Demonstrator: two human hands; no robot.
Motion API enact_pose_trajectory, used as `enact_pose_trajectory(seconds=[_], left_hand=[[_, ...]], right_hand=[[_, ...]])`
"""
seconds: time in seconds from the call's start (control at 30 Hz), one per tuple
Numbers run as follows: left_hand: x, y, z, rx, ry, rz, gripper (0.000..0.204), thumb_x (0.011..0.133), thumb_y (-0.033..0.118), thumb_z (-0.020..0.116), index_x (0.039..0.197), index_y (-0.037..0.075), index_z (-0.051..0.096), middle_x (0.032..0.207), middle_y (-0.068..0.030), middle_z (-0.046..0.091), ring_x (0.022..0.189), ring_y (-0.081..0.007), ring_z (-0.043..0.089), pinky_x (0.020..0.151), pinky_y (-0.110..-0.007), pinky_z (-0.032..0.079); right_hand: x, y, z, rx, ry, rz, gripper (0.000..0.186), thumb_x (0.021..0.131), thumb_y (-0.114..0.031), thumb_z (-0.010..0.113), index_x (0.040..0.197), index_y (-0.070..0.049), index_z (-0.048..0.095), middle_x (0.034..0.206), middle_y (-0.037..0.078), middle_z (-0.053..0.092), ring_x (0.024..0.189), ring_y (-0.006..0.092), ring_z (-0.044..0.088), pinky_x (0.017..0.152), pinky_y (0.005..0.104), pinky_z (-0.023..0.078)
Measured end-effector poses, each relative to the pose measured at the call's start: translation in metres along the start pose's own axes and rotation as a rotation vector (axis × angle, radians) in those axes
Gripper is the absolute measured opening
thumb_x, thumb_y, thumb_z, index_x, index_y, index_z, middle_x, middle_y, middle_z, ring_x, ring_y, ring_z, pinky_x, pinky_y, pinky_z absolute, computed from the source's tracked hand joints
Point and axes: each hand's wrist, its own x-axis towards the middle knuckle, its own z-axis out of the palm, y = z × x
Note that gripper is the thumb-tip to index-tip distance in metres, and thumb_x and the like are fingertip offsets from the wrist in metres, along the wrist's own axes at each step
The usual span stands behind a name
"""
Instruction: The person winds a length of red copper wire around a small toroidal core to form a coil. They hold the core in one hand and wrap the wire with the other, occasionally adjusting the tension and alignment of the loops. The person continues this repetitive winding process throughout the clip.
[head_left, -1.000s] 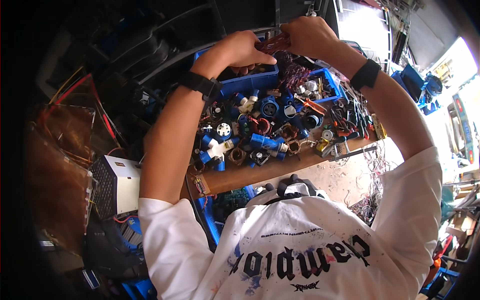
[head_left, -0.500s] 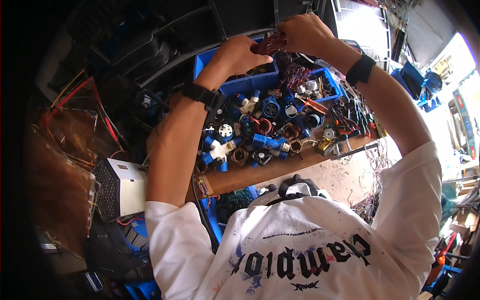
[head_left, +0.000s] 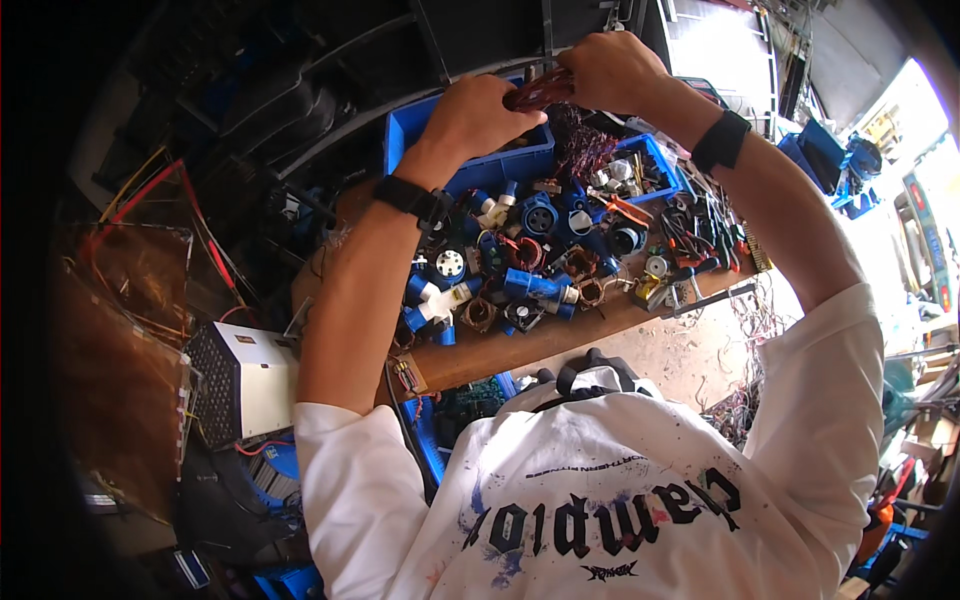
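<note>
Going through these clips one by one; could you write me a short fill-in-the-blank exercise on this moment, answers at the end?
1. Between the left hand and the right hand runs a reddish bundle of ____.
2. The wristband on the right arm is ____ in colour.
3. The large bin near the left hand is ____ in colour.
4. The person's shirt is mostly ____.

Missing words: wire; black; blue; white.

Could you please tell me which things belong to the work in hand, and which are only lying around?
In use:
- left hand and right hand
- reddish-brown wire bundle, held between them

Apparently just lying about:
- white three-way connector with blue ends
- large blue bin
- small blue tray
- white-and-black box
</note>
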Motion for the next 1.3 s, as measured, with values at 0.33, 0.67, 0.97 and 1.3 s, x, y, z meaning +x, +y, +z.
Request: enact_pose_trajectory(seconds=[0.33, 0.67, 0.97, 1.3], left_hand=[[-0.020, -0.043, -0.013, -1.205, -0.187, -0.046, 0.065, 0.100, 0.054, 0.032, 0.127, -0.001, 0.053, 0.118, -0.0197, 0.063, 0.104, -0.0293, 0.065, 0.085, -0.038, 0.055], [-0.047, -0.031, -0.021, -1.488, -0.300, -0.091, 0.049, 0.100, 0.039, 0.046, 0.127, -0.001, 0.054, 0.123, -0.0197, 0.061, 0.106, -0.0289, 0.064, 0.083, -0.042, 0.056], [-0.058, -0.045, -0.026, -1.216, -0.321, -0.201, 0.037, 0.096, 0.035, 0.058, 0.094, 0.000, 0.067, 0.072, -0.0044, 0.064, 0.060, -0.0145, 0.061, 0.060, -0.026, 0.051], [-0.057, -0.047, 0.007, -1.600, -0.019, -0.104, 0.055, 0.095, 0.048, 0.052, 0.123, 0.001, 0.055, 0.113, -0.0147, 0.064, 0.106, -0.0256, 0.061, 0.090, -0.038, 0.050]], right_hand=[[-0.008, 0.012, 0.004, 0.263, -0.014, 0.117, 0.043, 0.081, -0.053, 0.063, 0.090, -0.012, 0.074, 0.080, 0.013, 0.070, 0.078, 0.0344, 0.067, 0.073, 0.0430, 0.054], [-0.012, 0.003, -0.001, 0.364, -0.017, 0.136, 0.037, 0.080, -0.047, 0.066, 0.093, -0.014, 0.074, 0.079, 0.014, 0.069, 0.078, 0.0340, 0.067, 0.073, 0.0425, 0.054], [-0.017, -0.005, -0.004, 0.305, 0.088, 0.124, 0.033, 0.080, -0.044, 0.066, 0.092, -0.014, 0.074, 0.076, 0.014, 0.068, 0.074, 0.0345, 0.067, 0.070, 0.0430, 0.054], [-0.015, -0.014, 0.014, 0.536, -0.019, 0.420, 0.042, 0.081, -0.046, 0.070, 0.083, -0.004, 0.070, 0.068, 0.016, 0.066, 0.070, 0.0300, 0.069, 0.065, 0.0391, 0.055]])
